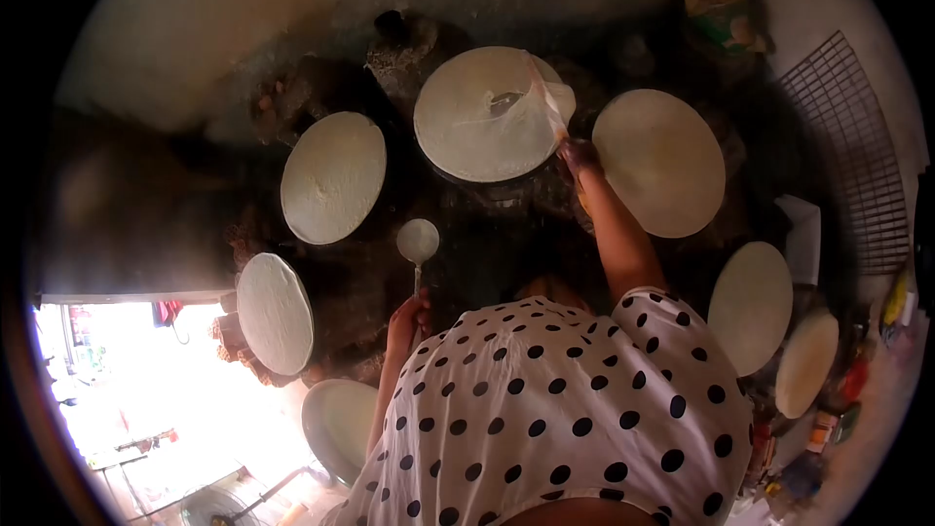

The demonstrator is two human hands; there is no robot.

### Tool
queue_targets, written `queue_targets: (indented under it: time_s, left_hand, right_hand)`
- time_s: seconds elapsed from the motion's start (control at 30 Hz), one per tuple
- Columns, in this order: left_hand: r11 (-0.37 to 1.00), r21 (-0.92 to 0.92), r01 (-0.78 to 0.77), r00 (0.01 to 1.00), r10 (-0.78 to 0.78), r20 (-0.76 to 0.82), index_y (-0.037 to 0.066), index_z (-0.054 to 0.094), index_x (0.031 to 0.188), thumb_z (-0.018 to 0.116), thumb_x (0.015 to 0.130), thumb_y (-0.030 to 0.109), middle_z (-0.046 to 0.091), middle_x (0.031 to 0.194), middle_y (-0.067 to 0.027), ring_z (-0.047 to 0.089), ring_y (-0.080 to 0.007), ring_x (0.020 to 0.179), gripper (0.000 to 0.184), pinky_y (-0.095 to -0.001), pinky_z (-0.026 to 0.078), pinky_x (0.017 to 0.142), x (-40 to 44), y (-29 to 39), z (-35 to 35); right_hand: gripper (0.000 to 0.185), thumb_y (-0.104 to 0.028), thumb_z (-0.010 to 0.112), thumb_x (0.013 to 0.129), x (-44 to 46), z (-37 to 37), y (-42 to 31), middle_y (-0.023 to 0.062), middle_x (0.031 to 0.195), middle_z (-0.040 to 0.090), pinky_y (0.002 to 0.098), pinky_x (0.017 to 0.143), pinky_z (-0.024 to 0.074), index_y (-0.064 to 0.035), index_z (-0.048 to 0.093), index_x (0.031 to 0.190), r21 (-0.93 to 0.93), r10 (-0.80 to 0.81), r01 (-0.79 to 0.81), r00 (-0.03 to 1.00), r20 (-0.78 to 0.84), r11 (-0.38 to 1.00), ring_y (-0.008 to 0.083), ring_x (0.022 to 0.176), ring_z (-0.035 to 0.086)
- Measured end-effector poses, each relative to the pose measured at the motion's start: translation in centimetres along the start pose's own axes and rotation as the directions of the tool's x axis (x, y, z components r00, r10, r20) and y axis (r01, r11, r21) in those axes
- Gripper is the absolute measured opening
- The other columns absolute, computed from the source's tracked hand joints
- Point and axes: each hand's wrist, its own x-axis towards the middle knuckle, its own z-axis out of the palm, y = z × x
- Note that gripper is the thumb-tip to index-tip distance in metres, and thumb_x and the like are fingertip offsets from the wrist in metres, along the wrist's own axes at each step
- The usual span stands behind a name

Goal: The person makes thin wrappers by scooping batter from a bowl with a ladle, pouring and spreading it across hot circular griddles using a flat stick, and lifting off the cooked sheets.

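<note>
My left hand [409,319] is closed around the handle of a ladle [419,241], whose round bowl points away from me and holds pale liquid or is pale itself. My right hand [580,154], stretched forward, grips a long flat spatula [547,102]. The spatula lies across the right part of a large round griddle [458,136] coated with whitish batter. Near the blade, the pale layer has a dark gap and a wrinkled, lifted-looking patch. Right beside my right forearm is another round pale disc [659,164].
More pale discs stand around me: two at left [334,178], [275,314] and two at right [750,309], [806,363]. A bowl [341,424] of pale liquid sits at lower left. A wire rack [852,151] leans on the right wall. Bright daylight enters at lower left.
</note>
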Motion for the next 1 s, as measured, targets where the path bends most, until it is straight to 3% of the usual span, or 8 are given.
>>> queue_targets:
  time_s: [0.1,0.17,0.2,0.33,0.4,0.5,0.53,1.0]
  left_hand:
    - [0.999,0.028,-0.035,0.999,0.035,-0.013,0.007,0.059,0.098,0.05,0.091,0.016,0.045,0.057,0.0017,0.043,-0.0088,0.045,0.015,-0.0213,0.037,0.042,-1.1,0.4,1.7]
    - [0.998,0.034,-0.047,0.998,0.048,-0.037,0.006,0.059,0.098,0.05,0.09,0.016,0.045,0.057,0.0015,0.043,-0.0089,0.045,0.015,-0.0213,0.037,0.042,-1.9,0.1,1.8]
    - [0.998,0.041,-0.055,0.997,0.058,-0.059,0.006,0.059,0.097,0.051,0.09,0.016,0.045,0.057,0.0013,0.043,-0.009,0.045,0.015,-0.0213,0.037,0.042,-2.3,-0.1,1.6]
    - [0.986,0.114,-0.119,0.99,0.127,-0.069,0.004,0.059,0.103,0.05,0.091,0.015,0.048,0.06,0.0005,0.043,-0.0091,0.045,0.019,-0.0221,0.038,0.043,-1.8,-0.6,0.7]
    - [0.985,0.118,-0.127,0.991,0.13,-0.023,0.002,0.058,0.111,0.049,0.092,0.015,0.051,0.066,0.0,0.045,-0.009,0.047,0.025,-0.0234,0.04,0.044,-1.1,-0.6,0.7]
    - [0.985,0.15,-0.091,0.996,0.093,-0.009,0.001,0.055,0.119,0.049,0.093,0.014,0.054,0.071,-0.0001,0.047,-0.0083,0.051,0.029,-0.023,0.041,0.045,-2.2,-0.1,1.7]
    - [0.985,0.15,-0.088,0.996,0.091,-0.012,0.001,0.055,0.119,0.049,0.093,0.014,0.054,0.071,-0.0001,0.047,-0.0083,0.051,0.029,-0.023,0.041,0.045,-2.4,0.0,1.8]
    - [0.874,0.442,-0.201,0.95,0.064,0.305,-0.001,0.051,0.123,0.046,0.096,0.025,0.054,0.072,-0.0005,0.047,-0.0076,0.049,0.038,-0.0234,0.039,0.041,5.0,3.9,7.5]
  right_hand:
    - [0.041,-0.038,0.052,0.087,-4.3,1.1,-4.3,0.0124,0.083,0.067,0.0408,0.07,0.0502,-0.0051,0.065,0.108,-0.051,0.023,-0.016,0.991,0.132,0.999,0.027,0.069,0.064]
    - [0.04,-0.029,0.055,0.091,-4.3,1.5,0.5,0.0094,0.111,0.065,0.0273,0.082,0.0482,-0.0042,0.057,0.122,-0.062,-0.569,0.568,0.822,-0.004,0.821,0.0165,0.097,0.062]
    - [0.045,-0.029,0.055,0.092,-8.0,1.2,0.0,0.0118,0.126,0.058,0.0273,0.093,0.0415,-0.0035,0.052,0.13,0.122,-0.433,0.442,0.897,-0.091,0.889,0.0167,0.114,0.053]
    - [0.052,-0.044,0.04,0.093,-7.2,6.1,4.0,0.014,0.137,0.046,0.0445,0.105,0.0281,-0.0166,0.043,0.137,-0.434,-0.155,0.038,0.959,-0.237,0.9,0.0291,0.12,0.05]
    - [0.048,-0.04,0.043,0.091,-4.7,7.1,3.3,0.0177,0.12,0.059,0.0378,0.095,0.0407,-0.0096,0.056,0.127,-0.521,-0.444,0.358,0.895,-0.045,0.775,0.0328,0.112,0.056]
    - [0.05,-0.049,0.042,0.091,-3.0,4.5,1.5,0.0184,0.118,0.059,0.0398,0.102,0.0348,-0.0142,0.06,0.121,-0.349,-0.474,0.484,0.872,0.12,0.802,0.0375,0.116,0.051]
    - [0.049,-0.047,0.041,0.093,-7.9,1.7,-2.7,0.0186,0.119,0.06,0.0368,0.095,0.0421,-0.0112,0.058,0.123,-0.351,-0.171,0.184,0.983,0.068,0.918,0.0354,0.111,0.055]
    - [0.042,-0.033,0.048,0.094,-3.6,-1.1,1.7,0.0192,0.115,0.063,0.0364,0.089,0.0449,-0.0065,0.056,0.126,-0.261,-0.388,0.398,0.917,0.093,0.879,0.0304,0.105,0.06]
